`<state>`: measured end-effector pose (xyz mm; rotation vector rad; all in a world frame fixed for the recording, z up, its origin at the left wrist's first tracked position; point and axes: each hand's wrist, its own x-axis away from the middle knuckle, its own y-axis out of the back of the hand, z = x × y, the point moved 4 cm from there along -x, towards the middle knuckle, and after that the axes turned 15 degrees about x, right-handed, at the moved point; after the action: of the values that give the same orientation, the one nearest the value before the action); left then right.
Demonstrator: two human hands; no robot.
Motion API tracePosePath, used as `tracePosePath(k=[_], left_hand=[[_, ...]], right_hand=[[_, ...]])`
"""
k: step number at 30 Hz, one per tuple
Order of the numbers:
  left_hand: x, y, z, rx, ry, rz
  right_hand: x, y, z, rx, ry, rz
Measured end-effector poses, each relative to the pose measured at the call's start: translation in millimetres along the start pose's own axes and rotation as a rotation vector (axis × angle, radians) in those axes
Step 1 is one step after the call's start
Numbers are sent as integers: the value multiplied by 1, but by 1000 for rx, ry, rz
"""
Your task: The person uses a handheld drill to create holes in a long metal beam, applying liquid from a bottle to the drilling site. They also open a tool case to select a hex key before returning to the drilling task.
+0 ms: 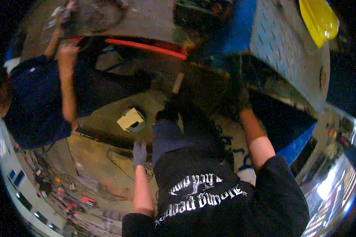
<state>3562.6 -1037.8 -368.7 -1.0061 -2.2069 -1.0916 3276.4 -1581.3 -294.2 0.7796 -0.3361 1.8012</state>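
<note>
Blue metal box (pixel 281 43), right hand (pixel 239 89) beside it, left hand (pixel 139 154) away, each grip unclear

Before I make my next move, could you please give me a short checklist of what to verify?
1. Left hand gloved: ok, in grey.
2. Right hand's grip: cannot tell, too dark beside the blue structure.
3. Co-worker apart from the left hand: ok, off to the left.
4. Area around the left hand free of cable: not ok, it loops nearby.
5. Tan block steady on the round grey object: cannot tell from above.
</note>
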Motion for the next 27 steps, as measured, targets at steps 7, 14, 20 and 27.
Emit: tracePosePath(k=[7,14,20,27], left_hand=[[-5,15,-30,107,172,49],[30,54,-27,128,173,97],[72,151,76,-9,285,149],[129,252,229,284,404,148]], right_hand=[[-29,-57,-46,44,69,-314],[12,-92,-52,90,61,-352],[22,-133,2,393,347,-437],[-61,-208,43,1432,791,-531]])
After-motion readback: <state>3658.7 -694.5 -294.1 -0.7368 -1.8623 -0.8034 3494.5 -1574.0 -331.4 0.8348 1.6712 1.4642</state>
